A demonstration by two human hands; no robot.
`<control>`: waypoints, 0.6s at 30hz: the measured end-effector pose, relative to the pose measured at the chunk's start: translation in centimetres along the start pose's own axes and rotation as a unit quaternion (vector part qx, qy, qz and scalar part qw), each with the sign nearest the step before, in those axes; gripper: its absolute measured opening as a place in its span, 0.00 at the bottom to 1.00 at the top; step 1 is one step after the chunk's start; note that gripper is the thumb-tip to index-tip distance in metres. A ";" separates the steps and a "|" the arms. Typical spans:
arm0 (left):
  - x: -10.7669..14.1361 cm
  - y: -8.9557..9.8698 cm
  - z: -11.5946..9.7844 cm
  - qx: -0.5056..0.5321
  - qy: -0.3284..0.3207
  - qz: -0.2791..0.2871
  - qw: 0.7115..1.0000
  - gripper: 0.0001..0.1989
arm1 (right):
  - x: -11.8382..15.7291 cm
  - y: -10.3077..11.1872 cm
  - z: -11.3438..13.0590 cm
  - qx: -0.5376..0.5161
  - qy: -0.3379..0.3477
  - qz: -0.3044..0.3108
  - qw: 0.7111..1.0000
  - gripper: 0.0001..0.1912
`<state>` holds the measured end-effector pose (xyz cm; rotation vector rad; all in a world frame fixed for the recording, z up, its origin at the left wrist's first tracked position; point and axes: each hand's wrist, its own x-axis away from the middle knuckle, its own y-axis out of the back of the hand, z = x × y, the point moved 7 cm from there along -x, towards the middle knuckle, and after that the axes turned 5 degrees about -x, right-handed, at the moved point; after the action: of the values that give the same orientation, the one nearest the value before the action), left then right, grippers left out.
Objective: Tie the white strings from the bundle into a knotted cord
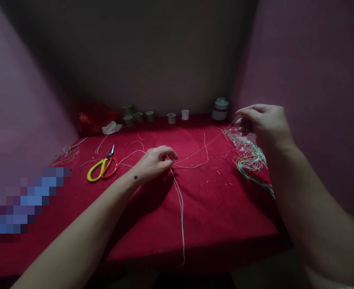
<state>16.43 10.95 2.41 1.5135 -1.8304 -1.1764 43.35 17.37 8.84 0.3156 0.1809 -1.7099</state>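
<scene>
Near the middle of the red cloth, my left hand (160, 159) pinches pale cords (181, 204), whose loose ends hang down toward the front edge. Another length of cord (208, 154) curves out to the right of its fingertips. My right hand (252, 119) is raised at the right, its fingers closed on a thin strand that runs back down toward my left hand. Below and beside my right hand lies a tangled bundle of green and white cords (251, 158). Scissors (104, 166) with yellow and red handles rest left of my left hand.
Several spools (138, 117) and a white one (185, 114) stand along the back wall. A lidded container (220, 109) is at the back right. A red plastic bag (94, 117) and crumpled white paper (111, 127) lie back left. Short cord scraps (218, 172) dot the red cloth (219, 216).
</scene>
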 end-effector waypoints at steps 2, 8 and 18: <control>0.0 0.4 -0.2 -0.041 0.003 -0.023 0.999 0.10 | -1.0 -0.7 -0.6 -0.010 -0.020 0.012 1.000 0.05; -0.1 -0.3 -0.5 -0.055 -0.041 0.004 0.998 0.09 | -2.2 -1.0 -2.6 -0.060 -0.049 -0.009 0.997 0.06; -0.3 -3.7 -2.6 -0.334 -0.140 0.001 0.932 0.12 | -2.5 -0.2 -5.0 -0.108 -0.041 -0.012 0.993 0.04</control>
<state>20.55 10.37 0.68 0.9837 -1.3544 -1.8479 43.99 21.30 4.84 0.0821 0.3077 -1.7049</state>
